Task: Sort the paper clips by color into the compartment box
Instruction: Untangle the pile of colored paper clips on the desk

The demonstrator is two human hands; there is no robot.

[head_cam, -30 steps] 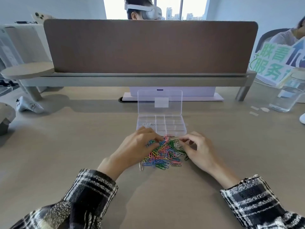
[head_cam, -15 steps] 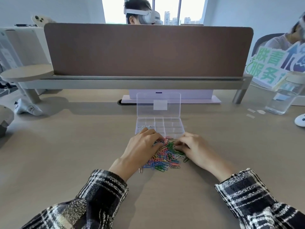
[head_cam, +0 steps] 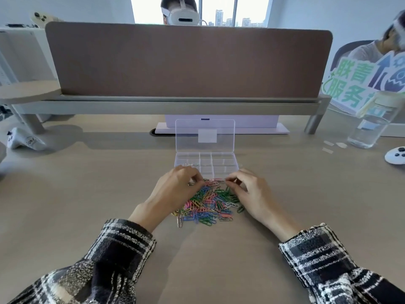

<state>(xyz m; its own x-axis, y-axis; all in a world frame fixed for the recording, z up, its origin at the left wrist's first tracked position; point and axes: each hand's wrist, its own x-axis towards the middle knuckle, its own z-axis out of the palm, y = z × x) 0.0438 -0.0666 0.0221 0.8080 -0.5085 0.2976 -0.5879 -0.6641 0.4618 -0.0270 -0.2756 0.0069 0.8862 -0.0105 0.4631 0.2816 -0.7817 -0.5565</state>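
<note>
- Now the left hand (head_cam: pixel 175 190) rests on the left side of a loose heap of coloured wire paper clips (head_cam: pixel 208 204). Its fingers are curled down, with the tips at the heap's far edge.
- The right hand (head_cam: pixel 252 194) sits on the heap's right side. Its thumb and forefinger are drawn close together, just beside the left hand's fingertips.
- Both hands have a narrow, curled grip, but the clips are too small to tell whether either hand actually holds one.
- The paper clips are pink, green, blue, yellow and silver. They lie mixed on the pale wooden table (head_cam: pixel 87 205), between the two hands and just in front of the box.
- The clear plastic compartment box (head_cam: pixel 225 165) stands open at the heap's far edge, with its lid (head_cam: pixel 186 137) upright behind it.
- A few silver clips lie in the box's near-left compartment; the other compartments look bare.
- Black-and-white plaid sleeves (head_cam: pixel 122 249) cover both forearms.
- A brown fabric divider screen (head_cam: pixel 188 62) stands across the far side of the table.
- A clear water bottle (head_cam: pixel 370 128) and a white handheld controller (head_cam: pixel 396 155) sit far to the right, well apart from the box.
</note>
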